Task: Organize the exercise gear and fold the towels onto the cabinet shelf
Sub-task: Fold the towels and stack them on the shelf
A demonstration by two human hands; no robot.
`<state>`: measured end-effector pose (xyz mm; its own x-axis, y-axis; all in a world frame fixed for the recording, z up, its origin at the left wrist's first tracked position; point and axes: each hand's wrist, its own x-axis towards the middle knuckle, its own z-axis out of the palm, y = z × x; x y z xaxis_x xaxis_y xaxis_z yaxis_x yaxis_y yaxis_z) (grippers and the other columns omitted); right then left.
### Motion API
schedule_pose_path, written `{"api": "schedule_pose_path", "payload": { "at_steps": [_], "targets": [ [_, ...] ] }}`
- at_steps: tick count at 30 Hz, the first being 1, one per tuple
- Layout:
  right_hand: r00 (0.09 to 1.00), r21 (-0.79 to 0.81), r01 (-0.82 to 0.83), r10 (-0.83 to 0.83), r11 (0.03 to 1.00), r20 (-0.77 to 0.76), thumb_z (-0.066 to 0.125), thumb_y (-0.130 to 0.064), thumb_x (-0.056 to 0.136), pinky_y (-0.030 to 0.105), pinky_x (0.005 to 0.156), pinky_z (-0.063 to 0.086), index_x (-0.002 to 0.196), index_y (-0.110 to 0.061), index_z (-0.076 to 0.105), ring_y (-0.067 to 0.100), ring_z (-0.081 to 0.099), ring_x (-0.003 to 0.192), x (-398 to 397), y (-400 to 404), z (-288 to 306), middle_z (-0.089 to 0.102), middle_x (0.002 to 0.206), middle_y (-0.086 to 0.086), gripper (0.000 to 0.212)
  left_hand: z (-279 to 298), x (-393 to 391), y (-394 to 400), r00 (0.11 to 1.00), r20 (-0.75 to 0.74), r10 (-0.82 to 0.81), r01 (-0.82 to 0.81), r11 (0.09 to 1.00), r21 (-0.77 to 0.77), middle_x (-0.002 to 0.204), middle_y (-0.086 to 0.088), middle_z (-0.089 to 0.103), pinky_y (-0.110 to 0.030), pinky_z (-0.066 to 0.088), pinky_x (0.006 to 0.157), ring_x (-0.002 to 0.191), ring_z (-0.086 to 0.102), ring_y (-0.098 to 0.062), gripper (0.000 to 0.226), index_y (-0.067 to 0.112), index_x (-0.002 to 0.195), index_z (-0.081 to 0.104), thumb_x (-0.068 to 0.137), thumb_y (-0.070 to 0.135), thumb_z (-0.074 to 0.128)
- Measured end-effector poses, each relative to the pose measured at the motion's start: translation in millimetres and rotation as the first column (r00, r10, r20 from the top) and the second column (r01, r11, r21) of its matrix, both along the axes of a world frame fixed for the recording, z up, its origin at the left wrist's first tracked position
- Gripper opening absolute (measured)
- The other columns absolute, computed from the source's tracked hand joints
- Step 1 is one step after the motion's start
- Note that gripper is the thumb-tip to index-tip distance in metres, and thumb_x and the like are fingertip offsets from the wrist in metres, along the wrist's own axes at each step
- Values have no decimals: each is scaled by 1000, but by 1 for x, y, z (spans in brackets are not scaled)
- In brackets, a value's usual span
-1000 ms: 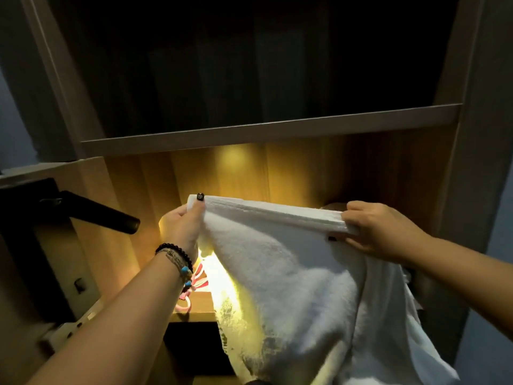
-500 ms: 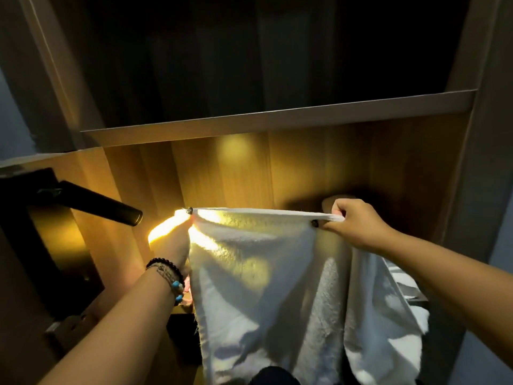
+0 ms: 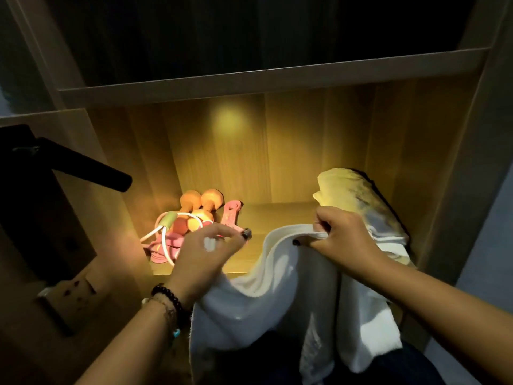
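Observation:
A white towel [image 3: 277, 295] sags between my two hands in front of the lit wooden cabinet shelf [image 3: 266, 215]. My right hand [image 3: 344, 240] pinches its top edge above the shelf's front right. My left hand [image 3: 205, 254] is over the shelf's front edge, and the towel's left end comes out from under its palm, seemingly held there. Orange dumbbells [image 3: 201, 201], a pink hand grip [image 3: 230, 215] and a white skipping rope [image 3: 166, 232] with pink bands lie at the shelf's left. A second crumpled towel [image 3: 358, 195] lies at the back right.
A black door handle [image 3: 91, 170] juts out at the left, with a wall socket [image 3: 69, 290] below it. An upper shelf board [image 3: 263, 79] spans the top of the compartment, dark above. The cabinet's side walls close in on both sides.
Both hands have come down and closer together, so the taut towel edge now sags. The view has tilted down, uncovering the gear and the other towel on the shelf.

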<state>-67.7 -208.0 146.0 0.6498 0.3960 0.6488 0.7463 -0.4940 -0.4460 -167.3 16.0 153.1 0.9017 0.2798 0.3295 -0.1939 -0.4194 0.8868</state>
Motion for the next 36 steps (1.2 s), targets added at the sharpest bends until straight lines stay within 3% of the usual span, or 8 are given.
{"api": "schedule_pose_path", "payload": {
  "at_steps": [4,10,13,16,22,25,30,36],
  "targets": [
    [997,-5,-79,79,997,-3,80,-12,71,16,51,27,60,-15,43,3,35,53,-13,7,1,40,59,-12,38,-1,-3,-36,983,-160,-93,150,903,402,64,19,58,-14,41,60,65,54,6,49,43,91,67,55,75,64],
    [983,-47,-179,177,983,-44,77,-9,74,18,53,27,63,-14,46,3,35,55,-21,-3,2,41,61,-11,34,-18,7,-49,992,-11,127,-101,832,545,91,19,55,-23,46,61,80,56,-2,51,37,110,43,72,57,70],
    [971,-100,-239,237,966,-32,75,-5,75,19,53,24,62,-16,41,1,32,56,-24,-6,4,38,61,-10,38,-20,11,-50,1000,7,18,-18,786,617,110,22,52,-25,42,73,93,50,0,32,38,112,53,83,45,66],
    [960,-154,-281,277,947,-48,75,-8,76,22,54,25,65,-17,43,1,33,59,-24,-8,4,41,64,-7,35,-20,15,-50,999,-30,-43,52,852,520,88,16,64,-30,46,65,81,58,-9,4,31,86,62,88,27,64],
    [935,-439,-251,100,863,-339,69,-47,81,36,64,41,75,-3,61,25,54,69,-7,-8,-30,59,75,12,46,-22,26,-35,967,112,230,-248,949,194,76,9,61,-26,43,63,75,55,-6,16,21,77,61,86,7,62],
    [926,-605,-200,-53,770,-374,65,-55,81,33,58,42,65,-11,54,28,57,67,-2,-15,-70,59,71,11,49,-23,24,-18,925,117,361,-370,926,72,76,11,58,-24,39,61,74,52,-3,20,22,75,59,87,6,60],
    [965,-708,0,-185,706,-184,53,-57,87,33,71,43,83,-18,67,24,62,85,16,-43,-96,67,91,2,42,-32,15,12,902,105,419,-430,893,129,78,8,59,-20,38,62,75,52,-5,6,13,84,62,87,8,61],
    [960,-826,267,-217,496,180,51,-45,87,35,82,39,104,-21,66,25,55,103,38,-66,-73,59,108,4,33,-46,28,13,880,48,472,-475,873,111,78,1,58,-23,36,60,76,51,-21,3,9,85,62,88,8,62]
  ]
}}
